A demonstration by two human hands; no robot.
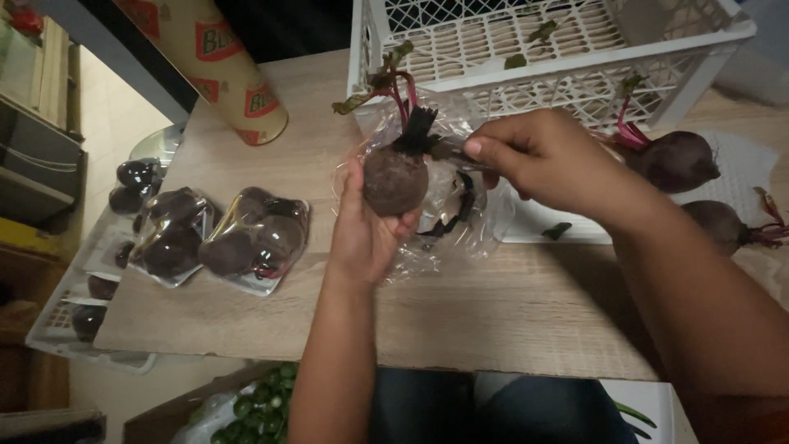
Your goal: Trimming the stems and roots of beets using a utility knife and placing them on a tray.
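Observation:
My left hand cradles a round dark beetroot from below, its cut stalks pointing up. A clear plastic bag lies under and behind the beetroot on the wooden table. My right hand reaches in from the right, its fingertips pinched on a small dark tool or bag edge beside the stalks; which one is unclear.
Two wrapped trays of beetroots lie at the left. More loose beetroots with red stems rest at the right. A white plastic crate stands behind, a brown roll at back left, and another crate below the table's left edge.

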